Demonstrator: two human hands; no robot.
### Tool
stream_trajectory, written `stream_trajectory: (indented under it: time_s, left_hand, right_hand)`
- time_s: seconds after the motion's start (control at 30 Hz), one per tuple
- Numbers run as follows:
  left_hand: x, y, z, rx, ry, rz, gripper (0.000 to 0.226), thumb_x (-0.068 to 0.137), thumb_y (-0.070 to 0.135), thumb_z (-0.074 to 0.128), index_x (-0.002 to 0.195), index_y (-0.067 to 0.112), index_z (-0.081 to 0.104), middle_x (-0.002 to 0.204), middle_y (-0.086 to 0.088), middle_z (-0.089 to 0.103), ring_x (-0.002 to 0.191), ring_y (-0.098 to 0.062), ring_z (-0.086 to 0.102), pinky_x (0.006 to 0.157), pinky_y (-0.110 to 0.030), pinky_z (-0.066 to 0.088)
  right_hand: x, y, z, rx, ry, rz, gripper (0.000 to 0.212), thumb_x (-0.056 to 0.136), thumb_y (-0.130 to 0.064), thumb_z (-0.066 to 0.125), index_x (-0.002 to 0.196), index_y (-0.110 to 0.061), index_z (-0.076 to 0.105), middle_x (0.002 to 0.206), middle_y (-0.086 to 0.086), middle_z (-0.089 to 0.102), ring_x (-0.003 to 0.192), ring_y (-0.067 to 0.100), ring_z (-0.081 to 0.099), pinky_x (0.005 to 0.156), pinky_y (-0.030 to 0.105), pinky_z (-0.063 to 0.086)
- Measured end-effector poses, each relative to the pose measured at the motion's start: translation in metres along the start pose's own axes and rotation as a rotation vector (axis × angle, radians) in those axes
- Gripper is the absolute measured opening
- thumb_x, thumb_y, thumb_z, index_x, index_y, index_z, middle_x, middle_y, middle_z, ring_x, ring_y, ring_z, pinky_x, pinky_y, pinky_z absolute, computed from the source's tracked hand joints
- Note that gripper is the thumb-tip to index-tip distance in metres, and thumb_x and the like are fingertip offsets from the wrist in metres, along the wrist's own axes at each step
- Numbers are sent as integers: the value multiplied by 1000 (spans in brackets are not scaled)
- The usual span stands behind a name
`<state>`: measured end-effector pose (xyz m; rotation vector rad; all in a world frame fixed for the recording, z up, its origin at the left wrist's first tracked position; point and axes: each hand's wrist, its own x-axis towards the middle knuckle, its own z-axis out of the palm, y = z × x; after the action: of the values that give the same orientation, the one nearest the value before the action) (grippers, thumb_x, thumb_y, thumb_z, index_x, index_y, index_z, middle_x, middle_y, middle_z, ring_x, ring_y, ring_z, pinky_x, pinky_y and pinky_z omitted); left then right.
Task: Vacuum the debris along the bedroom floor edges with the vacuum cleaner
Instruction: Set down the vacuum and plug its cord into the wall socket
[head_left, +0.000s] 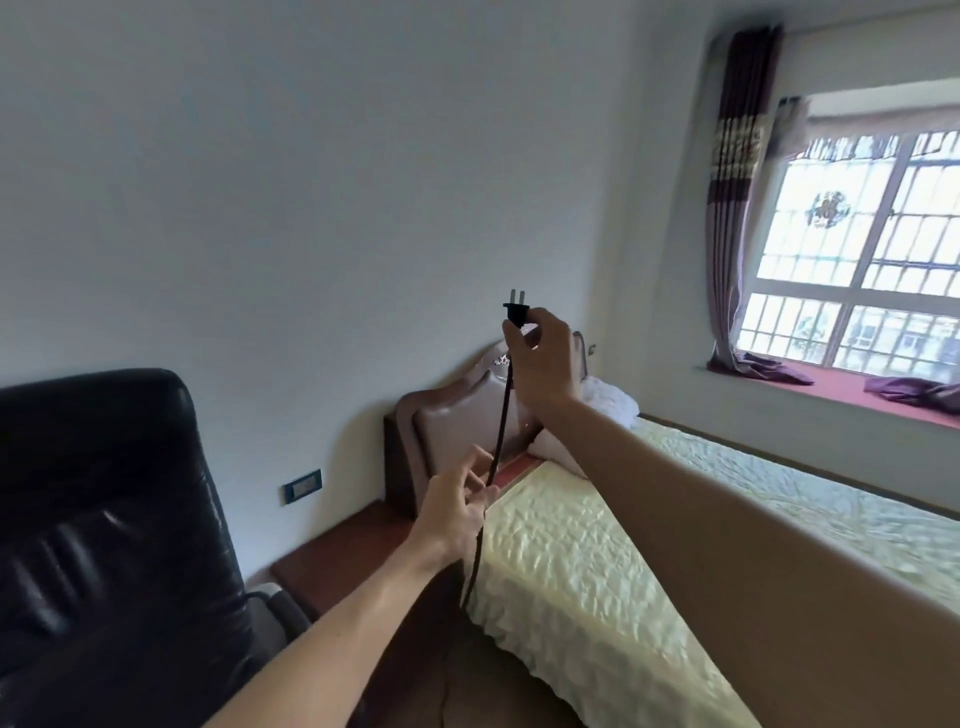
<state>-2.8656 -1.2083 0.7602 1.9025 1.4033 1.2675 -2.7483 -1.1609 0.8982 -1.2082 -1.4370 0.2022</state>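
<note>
My right hand (545, 358) pinches a black two-pin plug (516, 310) and holds it up in front of the white wall, pins pointing up. The dark power cord (497, 431) hangs down from the plug. Lower down, my left hand (460, 506) holds the cord between thumb and fingers, and the cord runs on down past the bed's edge. A dark wall socket (303, 486) sits low on the wall, left of the headboard. The vacuum cleaner itself is out of view.
A black leather chair (104, 519) fills the lower left. A bed with a pale yellow quilt (597, 561) and a brown padded headboard (457, 421) lies to the right, with a red-brown bedside table (343, 551) between chair and bed. A curtained window (857, 249) is at far right.
</note>
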Motion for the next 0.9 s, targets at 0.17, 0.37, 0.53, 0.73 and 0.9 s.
stream_trajectory:
  time_s: [0.17, 0.37, 0.53, 0.73, 0.9]
  left_hand:
    - [17, 25, -4, -32, 15, 45, 17, 93, 12, 66, 101, 23, 56, 80, -2, 60, 56, -4, 51, 53, -15, 48]
    - [46, 48, 6, -26, 36, 71, 18, 92, 9, 67, 104, 19, 58, 77, 0, 58, 57, -4, 51, 58, -16, 51]
    - [79, 63, 37, 3, 53, 110, 19, 91, 9, 68, 104, 19, 57, 76, 4, 58, 55, -1, 50, 53, -11, 45]
    - [132, 82, 93, 9, 94, 110, 23, 91, 11, 68, 99, 29, 57, 76, 7, 58, 52, 2, 50, 56, -14, 44]
    - [172, 94, 135, 27, 123, 74, 17, 91, 13, 68, 103, 22, 59, 77, 4, 57, 57, -3, 50, 61, -25, 52]
  right_hand:
    - [22, -22, -15, 62, 28, -7, 18, 94, -24, 60, 105, -15, 70, 59, -8, 55, 56, 14, 51, 61, 31, 43]
    - [56, -23, -29, 106, 51, -28, 8, 89, -24, 60, 88, -20, 67, 51, -2, 58, 52, 24, 58, 63, 40, 55]
    - [95, 6, -45, 125, 66, -46, 9, 92, -29, 61, 86, -24, 66, 53, 0, 59, 62, 32, 67, 66, 43, 57]
    - [155, 56, -72, 121, 46, -66, 9, 92, -29, 61, 83, -27, 64, 57, 3, 62, 65, 32, 66, 66, 39, 54]
    - [200, 98, -85, 146, 17, -73, 12, 92, -29, 61, 87, -20, 68, 59, 9, 66, 62, 33, 66, 66, 44, 57]
